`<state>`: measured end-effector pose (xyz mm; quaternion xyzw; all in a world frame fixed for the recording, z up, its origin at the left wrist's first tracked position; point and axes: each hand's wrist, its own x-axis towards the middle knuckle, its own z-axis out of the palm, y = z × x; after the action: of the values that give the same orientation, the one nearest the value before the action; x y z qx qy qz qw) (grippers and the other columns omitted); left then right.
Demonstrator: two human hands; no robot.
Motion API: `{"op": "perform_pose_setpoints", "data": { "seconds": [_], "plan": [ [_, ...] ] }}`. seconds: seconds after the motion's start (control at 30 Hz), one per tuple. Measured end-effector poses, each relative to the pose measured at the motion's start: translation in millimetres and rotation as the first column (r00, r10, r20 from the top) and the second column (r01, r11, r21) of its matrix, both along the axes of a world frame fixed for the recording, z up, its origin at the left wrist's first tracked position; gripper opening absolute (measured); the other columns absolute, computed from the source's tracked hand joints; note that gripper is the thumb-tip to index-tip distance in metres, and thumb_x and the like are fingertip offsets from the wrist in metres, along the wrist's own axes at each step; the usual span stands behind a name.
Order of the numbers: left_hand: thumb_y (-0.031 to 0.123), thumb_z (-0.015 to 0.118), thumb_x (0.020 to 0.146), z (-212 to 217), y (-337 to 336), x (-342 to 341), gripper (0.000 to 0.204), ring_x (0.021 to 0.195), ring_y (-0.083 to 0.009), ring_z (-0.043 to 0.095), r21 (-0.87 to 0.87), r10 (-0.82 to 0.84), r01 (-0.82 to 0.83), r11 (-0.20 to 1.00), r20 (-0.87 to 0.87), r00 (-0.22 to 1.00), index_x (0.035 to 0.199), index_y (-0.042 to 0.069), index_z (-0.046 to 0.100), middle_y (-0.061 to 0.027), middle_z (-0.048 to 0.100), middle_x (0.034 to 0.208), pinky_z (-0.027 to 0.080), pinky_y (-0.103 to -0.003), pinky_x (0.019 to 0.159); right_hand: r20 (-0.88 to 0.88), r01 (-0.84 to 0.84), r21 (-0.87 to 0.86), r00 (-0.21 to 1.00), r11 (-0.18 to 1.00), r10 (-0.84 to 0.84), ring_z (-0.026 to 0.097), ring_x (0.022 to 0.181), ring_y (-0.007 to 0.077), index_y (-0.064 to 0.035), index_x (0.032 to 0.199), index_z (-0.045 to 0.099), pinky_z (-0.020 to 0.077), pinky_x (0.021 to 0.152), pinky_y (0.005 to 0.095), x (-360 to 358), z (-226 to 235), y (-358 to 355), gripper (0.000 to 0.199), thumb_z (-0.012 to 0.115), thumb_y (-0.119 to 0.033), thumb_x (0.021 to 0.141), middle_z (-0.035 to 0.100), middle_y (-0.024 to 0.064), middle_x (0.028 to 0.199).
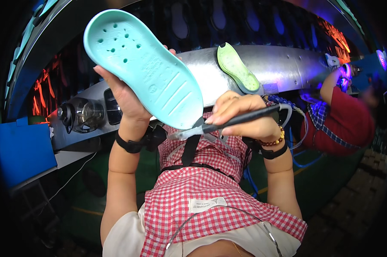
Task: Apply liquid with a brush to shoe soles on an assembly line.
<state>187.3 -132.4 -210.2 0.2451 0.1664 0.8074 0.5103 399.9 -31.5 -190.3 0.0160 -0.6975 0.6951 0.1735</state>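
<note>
My left hand (127,96) grips a turquoise shoe sole (144,77) from its left side and from behind. Small holes dot the sole's wide far end, and ridges cross its near end. In my right hand (244,118) is a brush (240,119) with a black handle, pinched between thumb and fingers. The pale bristles point left, just below the near end of the sole; I cannot tell whether they touch it. A grey tube (291,110) bends away from the back of the handle. A lime green sole (238,70) lies beyond my right hand.
A curved metal bench (283,64) runs across in front of me. A clear jug (84,115) and a blue box (24,147) stand at the left. Dark racks with soles (219,15) line the far side. Another person in red (341,122) works at the right.
</note>
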Motion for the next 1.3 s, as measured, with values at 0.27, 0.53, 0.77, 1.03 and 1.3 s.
{"op": "perform_pose_setpoints", "data": {
  "seconds": [0.27,0.53,0.77,1.03,1.3],
  "plan": [
    [0.057,0.021,0.086,28,-7,45,0.073,0.108,-0.0342,0.048,-0.081,0.009,0.005,0.997,0.178,0.984,0.128,-0.001,0.032,-0.019,0.045,0.123,0.037,-0.046,0.095,-0.046,0.075,-0.698,0.988,0.712,-0.148,0.057,0.096,0.026,0.0053,0.097,0.052,0.0486,0.084,0.0397,-18,-13,-22,0.018,0.055,0.0,0.08,0.058,0.0201,0.098],
    [0.048,0.026,0.088,6,-6,39,0.063,0.107,-0.0365,0.048,-0.166,-0.031,0.066,0.984,0.204,0.979,0.128,0.001,0.033,-0.0199,0.044,0.123,0.035,-0.053,0.093,0.142,0.31,-0.204,0.948,0.929,-0.285,0.058,0.085,0.0113,0.0026,0.093,0.059,0.0462,0.076,0.0234,-11,9,-23,0.017,0.061,0.001,0.076,0.062,0.0102,0.093],
    [0.041,0.041,0.087,4,-6,29,0.056,0.099,-0.032,0.055,-0.126,-0.012,0.043,0.991,0.24,0.971,0.122,-0.002,0.04,-0.0198,0.052,0.113,0.043,-0.045,0.088,0.085,0.239,-0.133,0.97,0.962,-0.229,0.06,0.083,0.0135,0.002,0.092,0.062,0.0477,0.075,0.0249,-14,16,-14,0.019,0.063,0.002,0.073,0.063,0.011,0.091],
    [0.036,0.045,0.086,9,-5,15,0.053,0.097,-0.0303,0.057,-0.121,-0.076,0.102,0.987,0.198,0.977,0.122,-0.002,0.04,-0.0194,0.053,0.112,0.046,-0.043,0.086,0.062,0.209,0.15,0.974,0.966,-0.22,0.061,0.077,0.016,0.0006,0.087,0.063,0.0479,0.069,0.0257,-18,20,-7,0.018,0.066,-0.001,0.07,0.064,0.0104,0.084],
    [0.024,0.044,0.088,8,-4,4,0.039,0.089,-0.0258,0.061,-0.327,-0.283,0.354,0.876,0.247,0.927,0.114,-0.004,0.047,-0.0185,0.058,0.103,0.05,-0.037,0.079,-0.096,0.093,0.397,0.994,0.913,-0.059,0.062,0.082,0.0225,-0.0022,0.084,0.065,0.0477,0.073,0.031,-14,24,-3,0.018,0.068,-0.002,0.066,0.065,0.0109,0.088]
  ]
}}
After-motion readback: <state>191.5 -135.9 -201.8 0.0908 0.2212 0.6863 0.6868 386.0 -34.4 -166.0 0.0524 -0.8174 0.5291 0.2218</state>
